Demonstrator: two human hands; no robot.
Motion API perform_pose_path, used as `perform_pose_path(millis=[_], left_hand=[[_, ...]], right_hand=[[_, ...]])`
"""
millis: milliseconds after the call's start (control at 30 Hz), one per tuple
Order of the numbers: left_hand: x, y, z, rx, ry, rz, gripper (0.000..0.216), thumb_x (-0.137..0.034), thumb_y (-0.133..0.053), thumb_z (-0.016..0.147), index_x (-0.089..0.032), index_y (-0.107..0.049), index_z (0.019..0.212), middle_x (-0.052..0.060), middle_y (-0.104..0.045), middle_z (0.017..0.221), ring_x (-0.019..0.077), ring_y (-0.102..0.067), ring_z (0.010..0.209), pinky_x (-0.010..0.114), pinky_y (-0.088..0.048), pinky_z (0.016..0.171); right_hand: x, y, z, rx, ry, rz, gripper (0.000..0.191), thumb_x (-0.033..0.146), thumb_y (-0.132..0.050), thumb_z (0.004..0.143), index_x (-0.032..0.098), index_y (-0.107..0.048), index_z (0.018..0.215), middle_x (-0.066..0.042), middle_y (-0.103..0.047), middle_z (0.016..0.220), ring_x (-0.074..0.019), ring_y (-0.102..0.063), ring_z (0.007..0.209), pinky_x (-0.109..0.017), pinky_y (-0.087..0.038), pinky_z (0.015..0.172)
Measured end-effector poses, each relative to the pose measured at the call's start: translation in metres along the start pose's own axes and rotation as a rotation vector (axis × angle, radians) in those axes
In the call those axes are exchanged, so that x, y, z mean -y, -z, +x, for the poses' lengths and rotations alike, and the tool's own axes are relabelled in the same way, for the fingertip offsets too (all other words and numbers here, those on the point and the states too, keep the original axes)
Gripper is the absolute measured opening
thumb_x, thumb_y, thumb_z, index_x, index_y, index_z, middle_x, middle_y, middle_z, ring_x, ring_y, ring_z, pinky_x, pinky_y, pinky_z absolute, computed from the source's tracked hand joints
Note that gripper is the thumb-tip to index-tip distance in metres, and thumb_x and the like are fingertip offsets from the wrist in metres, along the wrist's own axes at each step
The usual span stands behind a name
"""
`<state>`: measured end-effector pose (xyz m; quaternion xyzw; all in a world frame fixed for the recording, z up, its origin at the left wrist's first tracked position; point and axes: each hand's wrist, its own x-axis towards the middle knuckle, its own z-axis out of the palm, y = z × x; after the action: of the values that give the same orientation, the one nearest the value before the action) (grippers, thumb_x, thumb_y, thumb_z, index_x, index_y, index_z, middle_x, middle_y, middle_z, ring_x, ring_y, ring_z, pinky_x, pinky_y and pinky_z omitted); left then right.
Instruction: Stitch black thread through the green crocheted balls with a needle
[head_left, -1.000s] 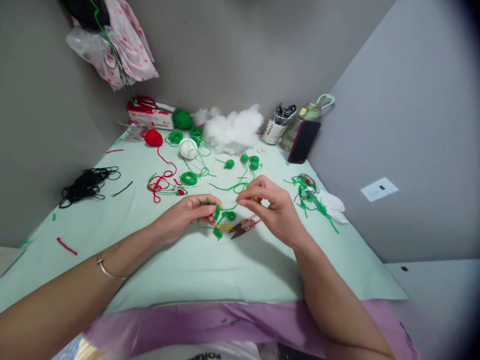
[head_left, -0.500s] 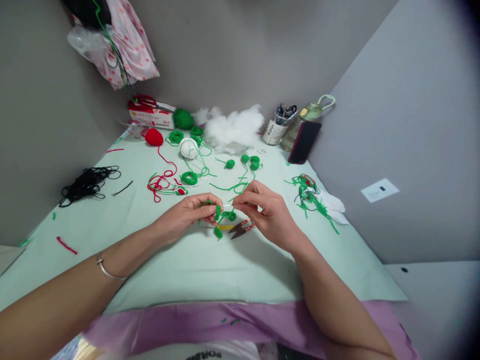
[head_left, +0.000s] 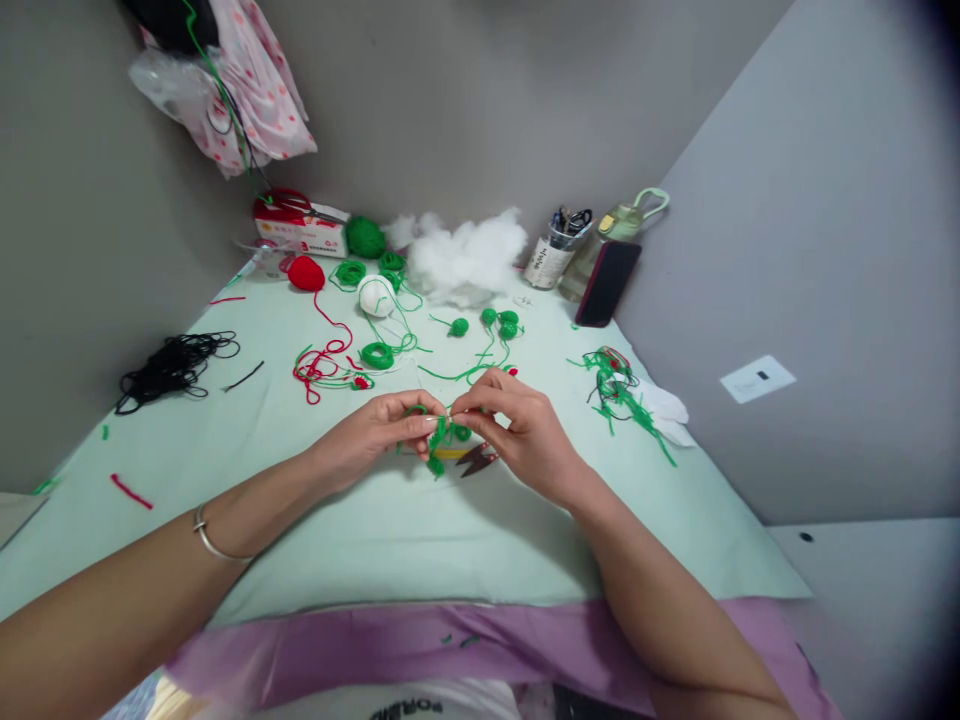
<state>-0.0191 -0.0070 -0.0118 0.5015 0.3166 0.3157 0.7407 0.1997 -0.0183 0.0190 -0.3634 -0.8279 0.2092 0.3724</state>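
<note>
My left hand (head_left: 390, 425) is closed in a pinch on a small green crocheted piece (head_left: 439, 432) of yarn, which hangs below the fingertips. My right hand (head_left: 510, 420) is also pinched, its fingertips almost touching the left ones at the piece's upper edge. A thin, pale needle shows as a short bit between the fingertips; most of it is hidden. Just beneath the hands lie thread snips (head_left: 478, 460) with dark blades, partly covered by the right hand, and a yellow stick-like handle (head_left: 450, 454).
Behind the hands are small green crocheted balls (head_left: 508, 325), a green yarn ring (head_left: 377, 355), tangled red yarn (head_left: 322, 370) and white stuffing (head_left: 469, 255). Black cord (head_left: 176, 370) lies left, green scraps (head_left: 626, 400) right. A phone (head_left: 609, 285) leans on a bottle (head_left: 622, 220).
My right hand has moved left, up to the left fingertips, so the stretch of needle visible between the hands has shortened. My left hand keeps its hold on the green piece.
</note>
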Motion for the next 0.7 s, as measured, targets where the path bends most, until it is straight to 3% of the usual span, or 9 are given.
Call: perform_pose_path(millis=[133, 333, 500, 700], left_hand=[[0.000, 0.000, 0.000, -0.053, -0.010, 0.000, 0.021, -0.034, -0.075, 0.085, -0.018, -0.064, 0.092, -0.004, -0.056, 0.080, 0.0086, -0.056, 0.066, 0.023, -0.045, 0.068], [0.003, -0.005, 0.001, -0.047, -0.022, 0.033, 0.021, -0.030, -0.075, 0.083, -0.017, -0.059, 0.086, -0.003, -0.057, 0.076, 0.0103, -0.053, 0.070, 0.022, -0.045, 0.069], [0.002, -0.005, 0.001, -0.032, 0.022, 0.013, 0.018, -0.029, -0.070, 0.085, -0.018, -0.057, 0.084, -0.002, -0.060, 0.073, 0.0118, -0.056, 0.071, 0.024, -0.046, 0.070], [0.003, -0.001, 0.000, -0.027, 0.031, -0.046, 0.019, -0.030, -0.070, 0.086, -0.018, -0.056, 0.084, -0.002, -0.061, 0.077, 0.0116, -0.060, 0.070, 0.026, -0.051, 0.072]], right_hand=[[-0.001, -0.005, -0.001, -0.020, -0.070, 0.053, 0.015, 0.010, -0.061, 0.094, 0.020, -0.071, 0.100, -0.003, -0.064, 0.086, -0.0130, -0.059, 0.075, -0.025, -0.046, 0.065], [0.003, -0.013, -0.002, 0.067, -0.013, 0.083, 0.016, 0.015, -0.055, 0.099, 0.019, -0.071, 0.101, -0.005, -0.069, 0.091, -0.0132, -0.064, 0.081, -0.025, -0.049, 0.073], [0.007, -0.007, -0.002, 0.171, -0.039, 0.052, 0.018, 0.013, -0.052, 0.099, 0.018, -0.069, 0.102, -0.005, -0.072, 0.095, -0.0120, -0.064, 0.079, -0.023, -0.049, 0.070], [0.002, 0.000, -0.002, 0.222, -0.041, 0.138, 0.031, 0.007, -0.047, 0.097, 0.022, -0.071, 0.111, -0.005, -0.073, 0.105, -0.0131, -0.068, 0.091, -0.025, -0.053, 0.079]])
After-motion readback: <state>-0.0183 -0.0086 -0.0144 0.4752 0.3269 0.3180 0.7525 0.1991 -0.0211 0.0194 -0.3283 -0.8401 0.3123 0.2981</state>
